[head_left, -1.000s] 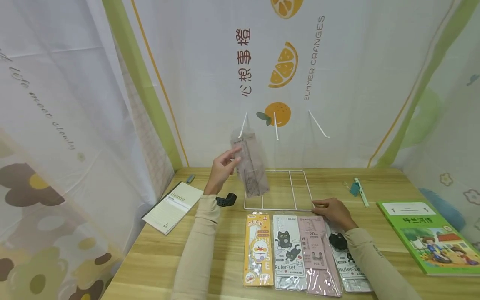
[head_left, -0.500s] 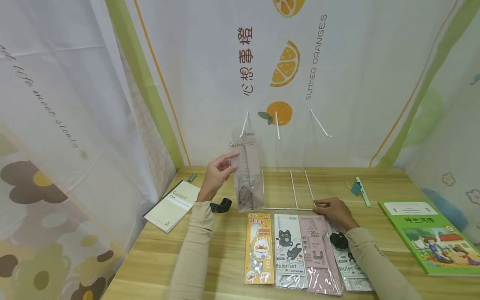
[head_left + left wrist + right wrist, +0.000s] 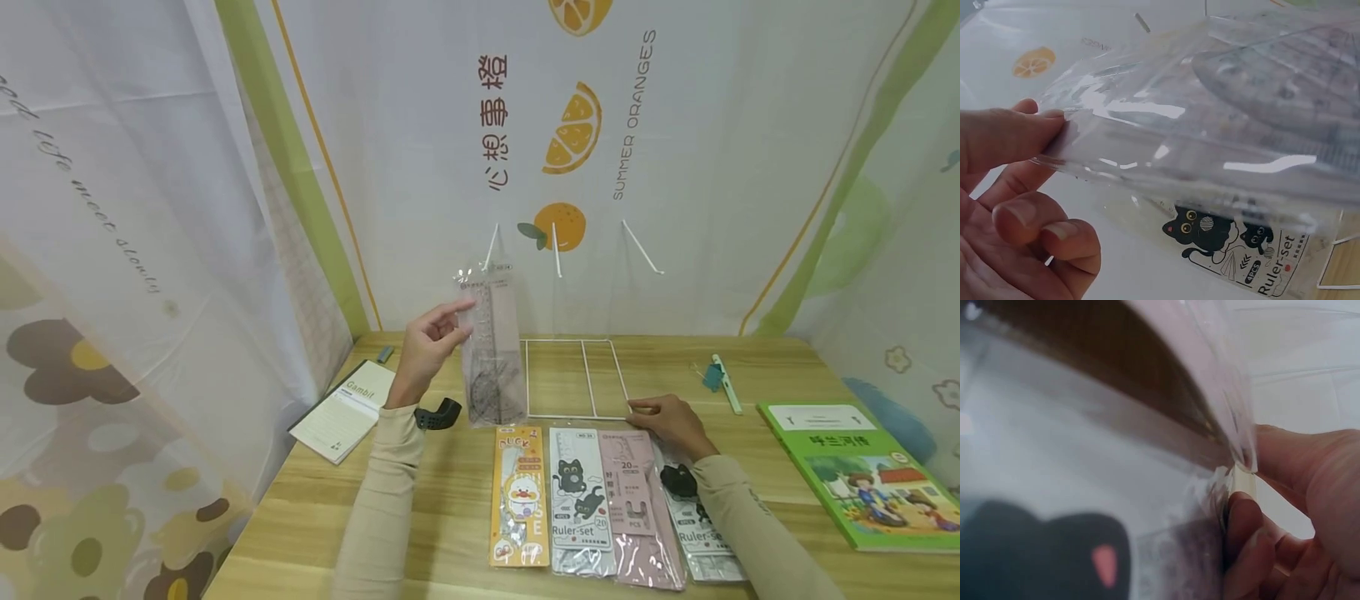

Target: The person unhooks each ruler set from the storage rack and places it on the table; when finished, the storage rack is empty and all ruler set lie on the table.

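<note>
Her left hand (image 3: 427, 346) pinches a glossy clear ruler packet (image 3: 491, 346) upright; the right hand (image 3: 670, 422) grips the flat packets' (image 3: 626, 492) top edges.

The ruler-set pouch (image 3: 491, 342) held by the left hand (image 3: 426, 352) is clear, glossy plastic film with bright glare; the packs (image 3: 583, 500) on the table are equally shiny. The table (image 3: 450, 500) is matt, light wood grain; the rack (image 3: 577, 379) is thin white wire; the backdrop (image 3: 420, 167) is soft printed cloth.

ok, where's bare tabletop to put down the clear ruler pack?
Free wood: near-left, between the notebook and the duck pack; also between the white wire frame and the green book, past the pen. Crowded: the pack row under the right hand.
</note>
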The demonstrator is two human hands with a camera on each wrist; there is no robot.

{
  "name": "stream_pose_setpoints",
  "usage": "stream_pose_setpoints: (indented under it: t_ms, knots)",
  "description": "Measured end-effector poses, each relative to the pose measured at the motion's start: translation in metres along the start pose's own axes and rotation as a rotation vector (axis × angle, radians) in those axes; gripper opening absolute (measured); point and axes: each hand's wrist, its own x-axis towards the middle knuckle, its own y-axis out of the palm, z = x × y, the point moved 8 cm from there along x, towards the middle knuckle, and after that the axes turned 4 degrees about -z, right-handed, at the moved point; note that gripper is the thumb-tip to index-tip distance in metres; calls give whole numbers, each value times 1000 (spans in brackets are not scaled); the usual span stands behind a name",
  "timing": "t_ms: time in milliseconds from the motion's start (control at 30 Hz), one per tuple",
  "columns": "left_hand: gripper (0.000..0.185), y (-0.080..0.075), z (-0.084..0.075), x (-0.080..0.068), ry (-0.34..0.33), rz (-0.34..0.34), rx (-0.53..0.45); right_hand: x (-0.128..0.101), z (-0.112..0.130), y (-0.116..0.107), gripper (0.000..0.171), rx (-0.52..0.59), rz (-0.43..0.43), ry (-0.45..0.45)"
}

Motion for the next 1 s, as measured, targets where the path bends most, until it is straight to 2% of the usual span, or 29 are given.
stream_pose_setpoints:
  t_ms: [100, 167, 333, 533, 667, 767, 867, 1000]
  knots:
    - [38, -3, 3, -13, -59, 24, 1, 0, 0, 2, 49, 9, 8, -1]
    - [40, -8, 12, -26, -143, 32, -4, 0, -1, 3, 49, 10, 11, -5]
    - [42, -21, 50, -65, -402, 19, 3, 1, -2, 2, 50, 15, 14, 4]
    - [42, -30, 95, -109, -631, 35, 102, 2, -2, 0, 50, -7, 18, 1]
    - [39, -28, 116, -127, -694, 64, 138, 2, -3, 0, 49, 10, 22, 24]
    - [36, -25, 125, -135, -703, 62, 179, 2, -4, 0, 50, 16, 22, 30]
    - [35, -24, 132, -141, -714, 41, 235, 2, -3, 0, 49, -2, 15, 25]
    - [41, -20, 131, -144, -682, 49, 299, 2, -3, 0, 49, 4, 18, 26]
